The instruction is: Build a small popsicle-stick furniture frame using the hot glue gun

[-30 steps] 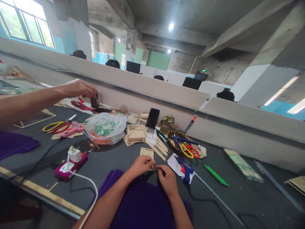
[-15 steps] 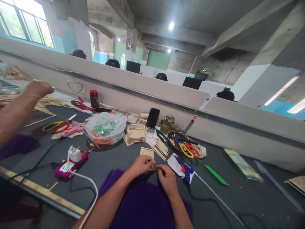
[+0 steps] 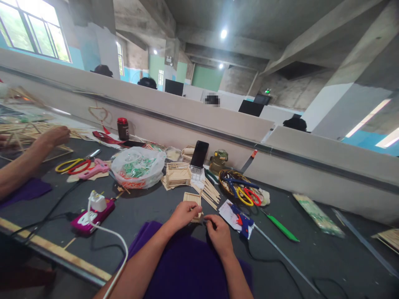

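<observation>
One head-worn view, facing forward and down, table (image 3: 140, 207) close below, partition (image 3: 237, 124) and ceiling (image 3: 215, 12) beyond

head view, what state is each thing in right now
Small stick frame, in the left hand
Right hand, fingers curled, grip unclear
Phone, propped up, screen dark
Red-lidded jar, upright, lid on
White plug, in the purple power strip
Plastic bag, holding green pieces
Blue glue gun, lying on paper

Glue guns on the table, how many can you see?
2. A pink one lies on the left, beside the scissors. A blue one lies on white paper, just right of the right hand. More could be hidden.
</observation>
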### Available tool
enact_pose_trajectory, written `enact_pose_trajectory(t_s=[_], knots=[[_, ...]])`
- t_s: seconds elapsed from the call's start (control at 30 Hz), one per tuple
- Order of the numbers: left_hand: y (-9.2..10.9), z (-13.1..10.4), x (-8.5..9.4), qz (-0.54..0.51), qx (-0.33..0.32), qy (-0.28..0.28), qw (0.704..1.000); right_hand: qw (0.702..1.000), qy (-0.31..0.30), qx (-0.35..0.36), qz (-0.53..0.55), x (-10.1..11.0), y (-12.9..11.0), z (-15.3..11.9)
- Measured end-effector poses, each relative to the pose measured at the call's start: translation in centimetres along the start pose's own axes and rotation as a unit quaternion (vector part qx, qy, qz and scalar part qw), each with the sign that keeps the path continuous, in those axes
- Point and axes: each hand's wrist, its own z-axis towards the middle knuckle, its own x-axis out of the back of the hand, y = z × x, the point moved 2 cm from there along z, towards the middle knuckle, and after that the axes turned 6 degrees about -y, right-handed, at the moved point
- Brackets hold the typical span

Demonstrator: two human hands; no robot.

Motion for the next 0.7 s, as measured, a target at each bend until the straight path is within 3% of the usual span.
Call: enact_pose_trajectory(t_s=[0.27, 0.4, 0.57, 0.7], knots=[[0.2, 0.1, 0.5, 0.002, 0.007, 0.031, 1.0, 1.0, 0.005, 0.001, 0.0, 0.0, 0.2, 0.0], [0.1, 0.3, 1.7, -0.036, 0.025, 0.126, 0.991, 0.999, 0.033, -0.025, -0.007, 0.2, 0.5, 0.0], [-0.6, -0.1, 4.2, -0.175, 0.067, 0.299, 0.936, 0.994, 0.098, -0.056, 0.002, 0.7, 0.9, -0.1], [-1.7, -0.3, 5.2, -0.288, 0.117, 0.343, 0.886, 0.99, 0.126, -0.066, 0.018, 0.9, 0.9, -0.2]])
